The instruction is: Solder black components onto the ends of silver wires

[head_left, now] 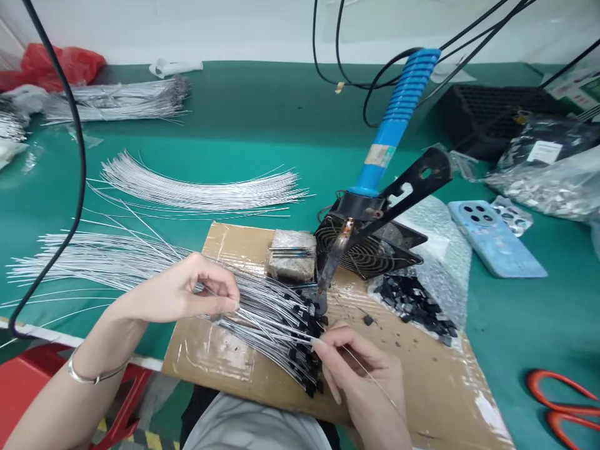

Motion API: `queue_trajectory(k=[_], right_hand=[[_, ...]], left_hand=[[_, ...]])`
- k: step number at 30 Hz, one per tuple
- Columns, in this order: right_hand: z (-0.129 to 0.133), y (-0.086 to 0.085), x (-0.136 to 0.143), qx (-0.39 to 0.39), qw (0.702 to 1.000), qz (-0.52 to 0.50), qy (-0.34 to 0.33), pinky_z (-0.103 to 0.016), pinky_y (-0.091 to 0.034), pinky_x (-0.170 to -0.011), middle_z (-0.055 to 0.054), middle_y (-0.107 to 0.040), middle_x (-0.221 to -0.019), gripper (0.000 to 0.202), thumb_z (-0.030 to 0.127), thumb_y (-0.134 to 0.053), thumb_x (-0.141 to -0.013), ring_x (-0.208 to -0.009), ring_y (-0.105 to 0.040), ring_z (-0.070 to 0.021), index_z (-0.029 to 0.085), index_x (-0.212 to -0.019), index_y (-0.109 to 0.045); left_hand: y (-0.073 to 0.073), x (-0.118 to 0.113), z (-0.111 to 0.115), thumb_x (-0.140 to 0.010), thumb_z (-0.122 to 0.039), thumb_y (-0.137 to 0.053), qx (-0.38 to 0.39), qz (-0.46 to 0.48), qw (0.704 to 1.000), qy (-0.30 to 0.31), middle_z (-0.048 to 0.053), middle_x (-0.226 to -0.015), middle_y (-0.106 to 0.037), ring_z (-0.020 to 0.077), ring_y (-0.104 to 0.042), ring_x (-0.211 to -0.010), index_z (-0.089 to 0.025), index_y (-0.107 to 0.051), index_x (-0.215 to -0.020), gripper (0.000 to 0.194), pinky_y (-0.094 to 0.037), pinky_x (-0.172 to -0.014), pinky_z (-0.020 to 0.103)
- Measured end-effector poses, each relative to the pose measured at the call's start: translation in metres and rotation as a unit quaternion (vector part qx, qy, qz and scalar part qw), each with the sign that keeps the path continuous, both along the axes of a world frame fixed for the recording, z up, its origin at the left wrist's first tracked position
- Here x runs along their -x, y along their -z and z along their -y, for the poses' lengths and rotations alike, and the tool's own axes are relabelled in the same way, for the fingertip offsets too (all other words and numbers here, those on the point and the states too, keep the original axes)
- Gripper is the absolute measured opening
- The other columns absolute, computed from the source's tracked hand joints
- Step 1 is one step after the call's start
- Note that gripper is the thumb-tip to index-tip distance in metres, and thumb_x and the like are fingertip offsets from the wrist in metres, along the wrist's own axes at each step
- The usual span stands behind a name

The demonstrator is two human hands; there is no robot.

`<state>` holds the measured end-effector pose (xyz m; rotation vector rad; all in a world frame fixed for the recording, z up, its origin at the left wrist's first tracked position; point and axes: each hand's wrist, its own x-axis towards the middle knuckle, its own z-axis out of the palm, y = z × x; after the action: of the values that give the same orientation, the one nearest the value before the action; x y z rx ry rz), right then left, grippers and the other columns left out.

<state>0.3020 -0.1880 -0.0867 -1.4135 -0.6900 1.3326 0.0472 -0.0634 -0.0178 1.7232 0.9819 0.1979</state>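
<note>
My left hand (187, 294), with a bracelet on its wrist, reaches over a bundle of thin silvery wires (262, 290), its thumb and finger pinched together on wire. Between thumb and fingers of my right hand (359, 369) is a thin wire (370, 375), whose end trails across the palm. Small black pieces (307, 350) sit on the right ends of the bundled wires, just left of my right hand. Above them stands a blue-handled soldering iron (396, 122), its tip pointing down near the wire ends. Exactly how many strands each hand grips is hidden.
Cardboard (220, 362) lies beneath the work. A wire-wrapped block (293, 253), black fan (360, 244) and loose black pieces (415, 306) surround the iron. Another wire bundle (201, 187) lies behind. To the right are a phone (497, 240) and red-handled scissors (562, 409). A black cable (77, 156) hangs left.
</note>
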Motion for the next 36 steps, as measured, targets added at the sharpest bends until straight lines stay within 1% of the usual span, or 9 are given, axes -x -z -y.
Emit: queue_trajectory(k=[4, 7, 10, 12, 18, 20, 25, 32, 36], right_hand=[[-0.001, 0.002, -0.003, -0.05, 0.998, 0.025, -0.032, -0.023, -0.028, -0.045, 0.004, -0.053, -0.063, 0.029, 0.036, -0.083, -0.086, -0.046, -0.038, -0.006, 0.019, -0.065, -0.071], [-0.001, 0.004, -0.003, -0.082, 0.993, 0.061, -0.057, -0.025, -0.029, -0.048, 0.003, -0.054, -0.065, 0.028, 0.034, -0.08, -0.09, -0.051, -0.042, -0.0082, 0.02, -0.067, -0.072], [0.0, 0.006, -0.001, -0.105, 0.986, 0.107, -0.069, -0.026, -0.031, -0.051, 0.002, -0.055, -0.064, 0.029, 0.032, -0.076, -0.093, -0.056, -0.045, -0.0106, 0.02, -0.068, -0.072], [0.002, 0.006, 0.0, -0.114, 0.982, 0.13, -0.073, -0.027, -0.031, -0.053, 0.002, -0.054, -0.065, 0.028, 0.032, -0.074, -0.095, -0.057, -0.046, -0.0114, 0.02, -0.07, -0.073], [0.007, 0.009, 0.001, -0.106, 0.982, 0.139, -0.064, -0.026, -0.035, -0.054, 0.002, -0.055, -0.065, 0.028, 0.035, -0.069, -0.1, -0.056, -0.049, -0.0113, 0.021, -0.076, -0.076], [0.008, 0.015, -0.003, -0.091, 0.991, 0.093, -0.044, -0.026, -0.04, -0.053, 0.0, -0.059, -0.069, 0.03, 0.04, -0.064, -0.103, -0.057, -0.054, -0.0121, 0.022, -0.086, -0.081], [0.008, 0.03, -0.016, -0.102, 0.991, -0.083, -0.02, -0.03, -0.058, -0.053, -0.007, -0.071, -0.08, 0.069, 0.063, -0.031, -0.109, -0.061, -0.068, -0.0181, 0.021, -0.105, -0.085], [0.005, 0.013, 0.003, -0.056, 0.998, -0.007, 0.032, -0.022, -0.045, -0.05, 0.0, -0.064, -0.072, 0.024, 0.043, -0.075, -0.095, -0.054, -0.057, -0.0105, 0.022, -0.087, -0.085], [0.002, 0.006, 0.008, -0.07, 0.997, 0.035, 0.025, -0.022, -0.041, -0.048, 0.001, -0.062, -0.068, 0.016, 0.032, -0.079, -0.091, -0.052, -0.053, -0.0096, 0.022, -0.079, -0.083]], left_hand=[[0.001, -0.001, 0.004, -0.096, -0.035, -0.068, -0.023, -0.04, 0.999, 0.009, 0.003, -0.068, -0.072, 0.0163, -0.059, -0.062, -0.022, -0.078, -0.079, 0.023, -0.043, -0.055, 0.027], [0.002, -0.016, 0.022, -0.098, -0.039, -0.066, -0.073, -0.094, 0.993, -0.013, 0.005, -0.085, -0.078, 0.0194, -0.065, -0.071, -0.024, -0.078, -0.107, 0.021, -0.044, -0.058, 0.029], [0.007, -0.042, 0.046, -0.103, -0.035, -0.059, -0.109, -0.077, 0.991, 0.002, 0.006, -0.106, -0.078, 0.0212, -0.07, -0.086, -0.026, -0.07, -0.125, 0.026, -0.051, -0.076, 0.032], [0.013, -0.058, 0.058, -0.106, -0.029, -0.051, -0.117, -0.049, 0.992, 0.018, 0.006, -0.106, -0.076, 0.0227, -0.069, -0.096, -0.025, -0.069, -0.118, 0.023, -0.049, -0.082, 0.033], [0.034, -0.079, 0.063, -0.1, -0.033, -0.058, 0.035, -0.026, 0.995, -0.086, -0.002, -0.069, -0.057, 0.0142, -0.04, -0.058, -0.022, -0.064, -0.087, 0.018, -0.031, -0.054, 0.029], [0.036, -0.081, 0.06, -0.096, -0.033, -0.062, 0.083, 0.016, 0.988, -0.13, -0.003, -0.069, -0.055, 0.013, -0.038, -0.058, -0.021, -0.062, -0.083, 0.019, -0.029, -0.053, 0.027], [0.036, -0.084, 0.055, -0.088, -0.031, -0.072, 0.143, 0.09, 0.966, -0.197, -0.005, -0.064, -0.05, 0.0109, -0.038, -0.056, -0.02, -0.061, -0.075, 0.019, -0.028, -0.052, 0.024], [0.037, -0.084, 0.055, -0.083, -0.027, -0.078, 0.169, 0.107, 0.954, -0.222, -0.003, -0.065, -0.059, 0.0107, -0.043, -0.056, -0.019, -0.066, -0.077, 0.015, -0.03, -0.054, 0.024], [0.037, -0.085, 0.057, -0.084, -0.029, -0.076, 0.136, 0.101, 0.959, -0.227, 0.0, -0.068, -0.064, 0.0138, -0.051, -0.062, -0.019, -0.07, -0.078, 0.014, -0.036, -0.058, 0.026]])
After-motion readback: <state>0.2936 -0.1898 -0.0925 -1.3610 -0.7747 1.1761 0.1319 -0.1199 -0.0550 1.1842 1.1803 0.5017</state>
